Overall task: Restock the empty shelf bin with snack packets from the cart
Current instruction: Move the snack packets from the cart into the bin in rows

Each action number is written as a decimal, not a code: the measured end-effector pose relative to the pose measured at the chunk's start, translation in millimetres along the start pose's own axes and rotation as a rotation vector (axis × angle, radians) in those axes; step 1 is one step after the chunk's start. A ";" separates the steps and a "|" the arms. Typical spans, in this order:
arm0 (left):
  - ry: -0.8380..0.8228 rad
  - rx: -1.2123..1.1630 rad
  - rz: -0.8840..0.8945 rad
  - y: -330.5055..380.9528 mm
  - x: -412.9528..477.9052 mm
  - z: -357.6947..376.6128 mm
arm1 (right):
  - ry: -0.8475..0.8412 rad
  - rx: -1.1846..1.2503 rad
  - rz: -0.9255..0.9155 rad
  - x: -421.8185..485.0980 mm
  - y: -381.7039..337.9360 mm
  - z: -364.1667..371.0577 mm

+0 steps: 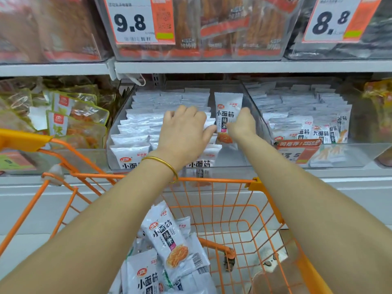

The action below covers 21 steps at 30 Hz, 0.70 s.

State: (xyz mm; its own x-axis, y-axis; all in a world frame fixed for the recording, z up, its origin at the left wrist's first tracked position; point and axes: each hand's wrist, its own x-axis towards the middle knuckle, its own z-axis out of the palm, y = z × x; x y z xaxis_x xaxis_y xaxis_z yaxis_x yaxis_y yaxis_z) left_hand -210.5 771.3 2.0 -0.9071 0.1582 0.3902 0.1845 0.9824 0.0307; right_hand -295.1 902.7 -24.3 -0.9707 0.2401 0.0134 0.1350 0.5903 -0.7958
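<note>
A clear shelf bin (252,102) on the middle shelf holds rows of white snack packets (135,126), standing upright on its left side. My right hand (241,124) grips one upright white packet (227,111) inside the bin's right part. My left hand (184,130), with a gold bangle on the wrist, rests palm down on the packed rows, its fingers pressing against the packets beside the held one. Below, an orange wire cart (212,180) carries several more white packets (167,240) at its bottom left.
A neighbouring clear bin (305,122) to the right is full of similar white packets. Green-edged packets (70,117) lie in the bin to the left. The upper shelf (212,66) carries price tags 9.8 and 8.8. The cart's rim stands close against the shelf front.
</note>
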 end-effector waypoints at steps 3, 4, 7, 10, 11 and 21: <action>-0.130 0.053 0.013 -5.4 9.8 7.5 | -0.042 0.116 0.096 34.6 -2.9 21.3; -0.165 0.060 0.015 -5.7 12.8 9.4 | -0.059 0.131 0.092 44.4 -3.3 28.0; -0.229 0.062 0.015 -7.3 18.6 15.9 | -0.035 0.066 0.066 65.6 -2.5 46.1; -0.266 0.007 0.002 -8.6 18.4 18.4 | -0.010 0.031 0.096 76.4 0.9 59.7; -0.261 -0.008 -0.002 -9.3 17.6 19.3 | 0.001 0.014 0.098 77.1 1.3 61.2; -0.231 -0.069 -0.011 -11.1 16.4 23.2 | 0.096 0.083 -0.008 90.7 5.8 78.3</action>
State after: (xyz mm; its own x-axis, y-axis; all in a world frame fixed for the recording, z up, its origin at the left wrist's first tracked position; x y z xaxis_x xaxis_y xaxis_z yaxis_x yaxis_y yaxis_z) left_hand -236.2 765.3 -13.3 -0.9701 0.1743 0.1687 0.1927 0.9762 0.0996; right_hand -397.9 867.6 -75.1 -0.9475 0.3110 0.0748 0.1065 0.5273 -0.8430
